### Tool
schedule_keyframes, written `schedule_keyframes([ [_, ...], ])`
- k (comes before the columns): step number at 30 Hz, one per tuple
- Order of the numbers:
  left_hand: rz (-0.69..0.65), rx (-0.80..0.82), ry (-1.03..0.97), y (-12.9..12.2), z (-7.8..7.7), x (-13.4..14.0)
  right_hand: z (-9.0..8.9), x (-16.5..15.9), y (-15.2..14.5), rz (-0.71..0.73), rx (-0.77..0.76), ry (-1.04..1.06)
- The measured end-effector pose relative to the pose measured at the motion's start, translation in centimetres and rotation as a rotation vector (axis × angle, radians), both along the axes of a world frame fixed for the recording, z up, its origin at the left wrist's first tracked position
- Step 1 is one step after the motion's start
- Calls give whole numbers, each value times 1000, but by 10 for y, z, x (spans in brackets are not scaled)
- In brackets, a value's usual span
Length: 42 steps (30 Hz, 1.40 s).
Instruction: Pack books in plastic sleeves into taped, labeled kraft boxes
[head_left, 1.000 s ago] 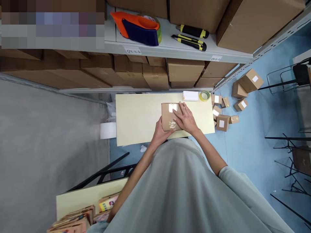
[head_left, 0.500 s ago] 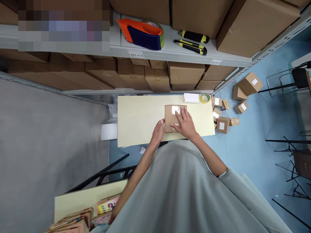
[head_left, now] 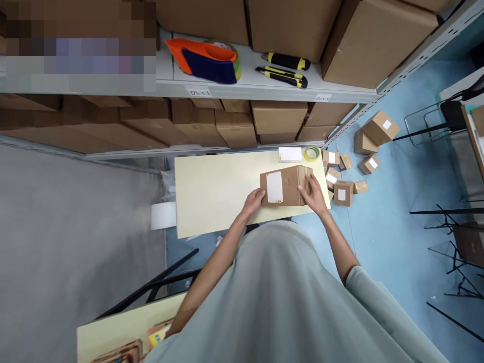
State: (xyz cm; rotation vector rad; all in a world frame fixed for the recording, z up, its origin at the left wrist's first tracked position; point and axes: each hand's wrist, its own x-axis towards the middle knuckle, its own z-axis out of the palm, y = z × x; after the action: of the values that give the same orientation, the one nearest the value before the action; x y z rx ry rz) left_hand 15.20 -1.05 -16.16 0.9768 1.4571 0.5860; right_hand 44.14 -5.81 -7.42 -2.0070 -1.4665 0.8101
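Note:
Between my two hands is a brown cardboard box (head_left: 290, 186), over the pale tabletop (head_left: 212, 194). A white label (head_left: 274, 187) sits on the left part of its side that faces me. My left hand (head_left: 254, 201) grips the box's left end, thumb near the label. At the right end, my right hand (head_left: 313, 192) holds the box with its fingers over the taped end face. Just behind the box lie a small white box (head_left: 290, 154) and a roll of tape (head_left: 312, 153).
Several labelled cartons (head_left: 343, 193) lie on the blue floor right of the table. Above the table's back edge, a shelf (head_left: 242, 92) bears large cartons, an orange and blue tape dispenser (head_left: 212, 61) and two utility knives (head_left: 285, 69). A second table (head_left: 113, 317) with packets stands at lower left.
The box has been turned so its labelled side shows, and it sits further right. My right hand has moved from its taped top to its right end. The view has shifted slightly.

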Motion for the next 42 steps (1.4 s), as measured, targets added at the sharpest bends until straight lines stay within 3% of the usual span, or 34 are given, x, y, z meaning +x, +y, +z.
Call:
schedule_keyframes([
  [5,43,-74,-9,-10,13,7,-11,16,-12,-75,-7,16],
  [12,65,95,23,-20,39,3,-25,25,-33,-178,-27,160],
  [15,49,148,41,-19,42,8,-33,30,-42,-226,-52,196],
  [19,1,85,94,-21,41,17,-42,41,-55,-282,-79,267],
  [24,-69,119,138,-26,51,42,-43,65,-69,-374,-70,399],
  [31,-331,223,175,0,65,128,-33,129,-99,-604,-3,373],
  [37,-525,286,191,40,58,238,-25,184,-130,-718,-1,377],
  [42,-639,280,109,75,50,335,-36,219,-133,-820,64,430],
])
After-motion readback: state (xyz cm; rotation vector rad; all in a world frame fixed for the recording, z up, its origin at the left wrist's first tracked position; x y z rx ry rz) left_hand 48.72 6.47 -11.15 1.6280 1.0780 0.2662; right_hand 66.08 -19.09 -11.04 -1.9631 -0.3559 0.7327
